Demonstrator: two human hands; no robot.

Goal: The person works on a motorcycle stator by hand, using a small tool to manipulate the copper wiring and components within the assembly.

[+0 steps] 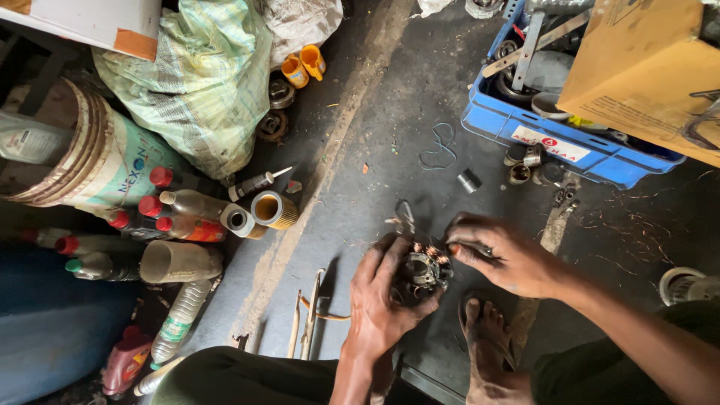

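My left hand (379, 296) grips a dark, greasy round motor part (424, 270) with copper windings, holding it just above the grey floor. My right hand (501, 255) reaches in from the right, its fingertips pinching at the part's upper right edge where the copper shows. What the right fingers pinch is too small to tell. My bare foot in a sandal (491, 349) rests on the floor just below the hands.
A blue crate (540, 139) of metal tools stands at the upper right under a cardboard box (645, 67). Several bottles (184, 206), a bucket (97, 154) and a sack (202, 75) crowd the left. Loose tools (311, 315), a wire (439, 146) and small metal parts (525, 161) lie on the floor.
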